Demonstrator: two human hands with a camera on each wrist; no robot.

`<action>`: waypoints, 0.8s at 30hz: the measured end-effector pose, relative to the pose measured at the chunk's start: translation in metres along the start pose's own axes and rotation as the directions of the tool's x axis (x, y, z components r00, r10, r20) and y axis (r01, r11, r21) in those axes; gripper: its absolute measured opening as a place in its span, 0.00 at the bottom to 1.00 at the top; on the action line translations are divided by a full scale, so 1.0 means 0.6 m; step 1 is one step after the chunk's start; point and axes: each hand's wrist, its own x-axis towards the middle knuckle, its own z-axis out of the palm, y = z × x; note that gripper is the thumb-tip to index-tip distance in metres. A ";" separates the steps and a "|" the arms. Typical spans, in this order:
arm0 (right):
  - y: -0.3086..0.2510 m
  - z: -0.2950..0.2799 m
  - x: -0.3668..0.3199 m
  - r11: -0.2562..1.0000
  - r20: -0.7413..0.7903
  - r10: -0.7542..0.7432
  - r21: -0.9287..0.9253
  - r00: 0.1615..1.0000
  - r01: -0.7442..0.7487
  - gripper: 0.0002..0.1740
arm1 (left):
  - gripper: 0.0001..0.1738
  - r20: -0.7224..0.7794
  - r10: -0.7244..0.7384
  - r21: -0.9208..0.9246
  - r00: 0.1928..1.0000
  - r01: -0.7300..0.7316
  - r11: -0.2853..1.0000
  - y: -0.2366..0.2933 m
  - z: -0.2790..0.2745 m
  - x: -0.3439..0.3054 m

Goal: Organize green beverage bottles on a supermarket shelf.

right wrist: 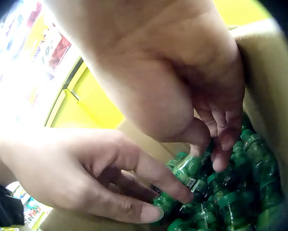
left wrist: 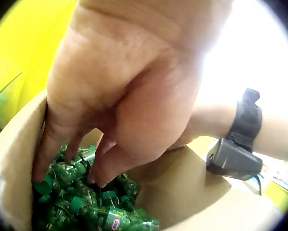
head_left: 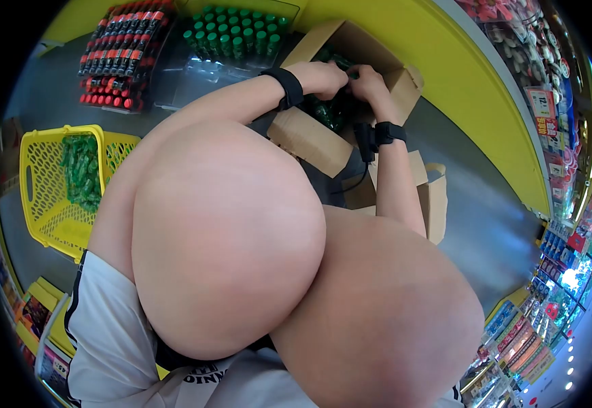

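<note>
Both hands reach into an open cardboard box (head_left: 306, 139) filled with small green plastic bottles (left wrist: 86, 195), whose caps are green. My left hand (head_left: 326, 78) points down among the bottles, its thumb and index finger apart and fairly straight. One of its fingertips touches a green cap (left wrist: 44, 185) near the box wall. In the right wrist view, my right hand (right wrist: 182, 91) hangs over the pile, thumb and curled fingers about the upper end of a green bottle (right wrist: 191, 166). Its lower part is hidden among the others.
Green-capped bottles (head_left: 235, 34) stand in rows beyond the left arm, beside packs of dark bottles with red caps (head_left: 123, 51). A yellow basket (head_left: 38, 183) at left holds green bottles. Another open carton (head_left: 435, 204) lies near the right forearm. Both knees fill the foreground; a yellow panel (head_left: 459, 88) borders the box.
</note>
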 end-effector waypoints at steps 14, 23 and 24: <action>-0.018 -0.055 -0.049 0.972 0.123 -0.125 0.217 0.985 0.096 0.13 | 0.16 -0.373 0.221 -0.247 0.901 -0.325 0.913 -0.041 0.036 -0.094; -0.060 -0.087 -0.084 0.958 0.100 -0.146 0.263 0.984 0.115 0.13 | 0.13 -0.457 0.153 -0.272 0.876 -0.301 0.914 -0.052 0.004 -0.160; -0.065 -0.088 -0.085 0.961 0.084 -0.140 0.252 0.987 0.115 0.13 | 0.14 -0.494 0.154 -0.278 0.856 -0.324 0.904 -0.053 0.001 -0.166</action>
